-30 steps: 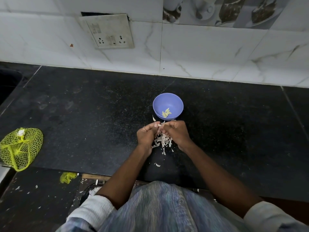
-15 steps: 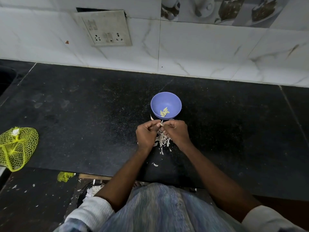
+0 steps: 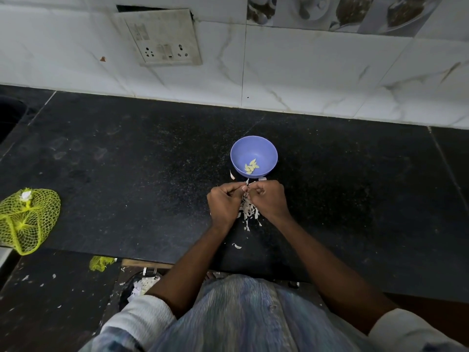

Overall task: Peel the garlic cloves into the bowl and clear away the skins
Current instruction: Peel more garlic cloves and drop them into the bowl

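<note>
A small blue bowl (image 3: 253, 151) stands on the black counter with several peeled garlic cloves (image 3: 251, 166) inside. Just in front of it my left hand (image 3: 224, 203) and my right hand (image 3: 270, 200) meet fingertip to fingertip, both with curled fingers pinching a small garlic clove (image 3: 246, 188) that is mostly hidden between them. A pile of white garlic skins (image 3: 248, 212) lies on the counter under and between my hands. One loose skin piece (image 3: 237, 246) sits nearer to me, and another (image 3: 231, 174) lies left of the bowl.
A yellow mesh bag (image 3: 26, 219) lies at the counter's left edge, with a scrap of the same mesh (image 3: 101, 262) below the counter front. A wall socket plate (image 3: 162, 39) hangs on the tiled wall. A dark sink edge (image 3: 10, 115) is at far left.
The view shifted slightly. My hands stay together in front of the bowl, working at the clove with only small finger movements.
</note>
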